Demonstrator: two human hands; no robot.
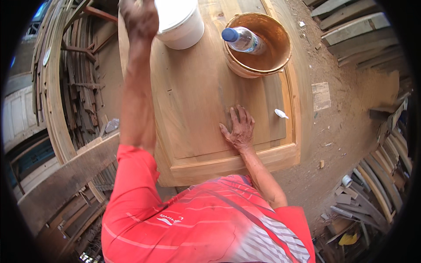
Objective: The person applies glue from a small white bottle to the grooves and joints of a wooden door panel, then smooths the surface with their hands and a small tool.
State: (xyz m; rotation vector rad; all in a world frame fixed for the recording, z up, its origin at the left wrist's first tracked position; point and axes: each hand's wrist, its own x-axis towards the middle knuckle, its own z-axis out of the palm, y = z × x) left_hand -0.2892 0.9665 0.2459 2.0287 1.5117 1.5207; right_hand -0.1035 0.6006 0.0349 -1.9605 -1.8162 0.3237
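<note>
My right hand (240, 129) lies flat on a brown wooden door panel (197, 109), fingers spread and holding nothing. My left arm stretches far forward along the panel's left side. At the top edge of the view my left hand (139, 17) is blurred and its fingers are partly cut off, so what they hold, if anything, does not show. Just right of it stands a white bucket (182, 33). A brown-stained bucket (250, 70) sits farther right, with a blue-capped clear plastic bottle (245, 40) leaning inside. Right of my right hand lies a small white tube-like piece (280, 113).
Stacked timber strips (52, 101) and a red metal frame (100, 14) stand on the left. A wide plank (70, 179) runs at lower left. Boards (359, 33) are piled at right, with more offcuts (364, 206) below on the dirt floor (324, 140).
</note>
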